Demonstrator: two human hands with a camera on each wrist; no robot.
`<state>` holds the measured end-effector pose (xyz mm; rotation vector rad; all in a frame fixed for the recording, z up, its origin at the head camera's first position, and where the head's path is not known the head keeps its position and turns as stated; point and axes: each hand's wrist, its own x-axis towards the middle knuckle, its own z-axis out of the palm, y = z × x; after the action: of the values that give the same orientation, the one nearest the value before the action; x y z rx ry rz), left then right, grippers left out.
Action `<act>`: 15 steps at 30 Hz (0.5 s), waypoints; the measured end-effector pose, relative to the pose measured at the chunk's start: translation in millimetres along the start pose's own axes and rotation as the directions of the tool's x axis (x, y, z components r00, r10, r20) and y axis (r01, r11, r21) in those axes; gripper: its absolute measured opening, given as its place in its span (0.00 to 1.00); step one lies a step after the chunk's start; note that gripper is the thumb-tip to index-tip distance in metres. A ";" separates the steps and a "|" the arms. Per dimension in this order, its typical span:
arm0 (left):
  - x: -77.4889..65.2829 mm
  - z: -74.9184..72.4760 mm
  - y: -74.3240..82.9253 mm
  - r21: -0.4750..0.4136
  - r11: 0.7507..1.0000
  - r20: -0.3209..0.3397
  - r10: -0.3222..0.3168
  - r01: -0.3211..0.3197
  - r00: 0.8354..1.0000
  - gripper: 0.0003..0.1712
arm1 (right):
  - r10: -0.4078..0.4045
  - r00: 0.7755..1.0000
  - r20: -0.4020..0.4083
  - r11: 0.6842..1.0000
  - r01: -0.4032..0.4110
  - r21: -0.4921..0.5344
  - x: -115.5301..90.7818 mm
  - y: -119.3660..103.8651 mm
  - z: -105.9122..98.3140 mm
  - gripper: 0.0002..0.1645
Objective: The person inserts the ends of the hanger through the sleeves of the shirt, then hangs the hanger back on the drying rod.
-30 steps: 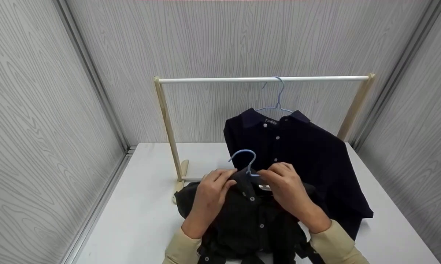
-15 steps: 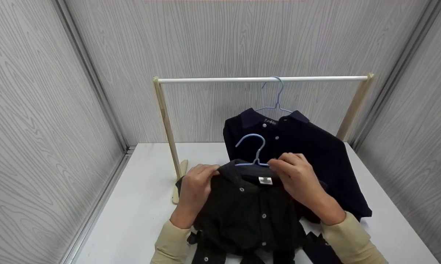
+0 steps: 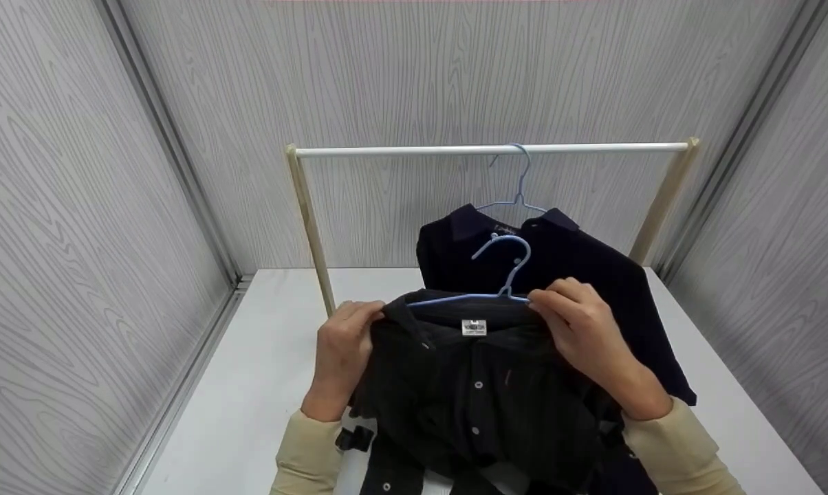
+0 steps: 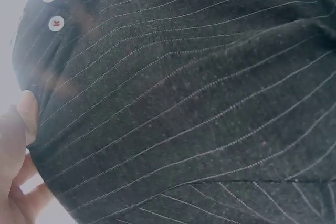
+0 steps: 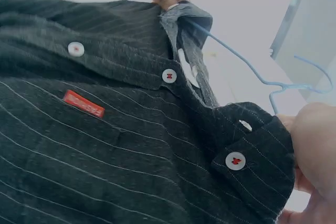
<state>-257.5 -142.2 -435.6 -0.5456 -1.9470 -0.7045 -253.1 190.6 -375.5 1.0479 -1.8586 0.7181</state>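
A dark pinstriped button shirt (image 3: pixel 448 385) hangs between my hands, its neck opening and white label (image 3: pixel 474 328) facing me. Inside the collar lies the blue hanger (image 3: pixel 455 298), its hook standing free above. My left hand (image 3: pixel 345 357) pinches the collar at its left end; the left wrist view shows the thumb and fingers on the cloth edge beside two white buttons (image 4: pixel 56 23). My right hand (image 3: pixel 586 330) pinches the collar's right side together with the hanger near the hook base. In the right wrist view a red tag (image 5: pixel 84 103) shows on the shirt's front.
Behind, a navy shirt (image 3: pixel 593 289) hangs on a second blue hanger (image 3: pixel 522 182) from the white rail (image 3: pixel 400 150) of a wooden rack. The rack's posts (image 3: pixel 309 220) stand on a white table (image 3: pixel 249 385), walled at the back and sides.
The hanger and collar have risen and shifted right. My left hand has moved left along the collar, drawing it wider, and my right hand has moved up and right. More hanger shows inside.
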 end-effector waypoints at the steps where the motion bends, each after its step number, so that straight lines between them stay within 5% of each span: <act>1: -1.2 0.8 -0.3 -0.008 1.000 0.013 -0.012 0.012 1.000 0.05 | 0.016 1.000 0.001 1.000 -0.016 0.017 -0.8 -0.1 1.2 0.14; 10: -9.9 12.0 9.7 -0.018 1.000 0.225 -0.006 0.010 0.974 0.08 | 0.098 0.989 0.110 0.988 -0.110 0.108 -12.6 -4.4 15.6 0.09; 15: -12.3 16.4 12.4 -0.037 0.999 0.225 -0.011 0.020 0.974 0.08 | 0.164 0.975 0.150 0.973 -0.185 0.136 -18.4 -4.9 19.7 0.08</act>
<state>-254.7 -123.0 -449.8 -0.6589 -2.1527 -0.7177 -251.5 179.6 -400.6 1.0595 -2.0614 0.9206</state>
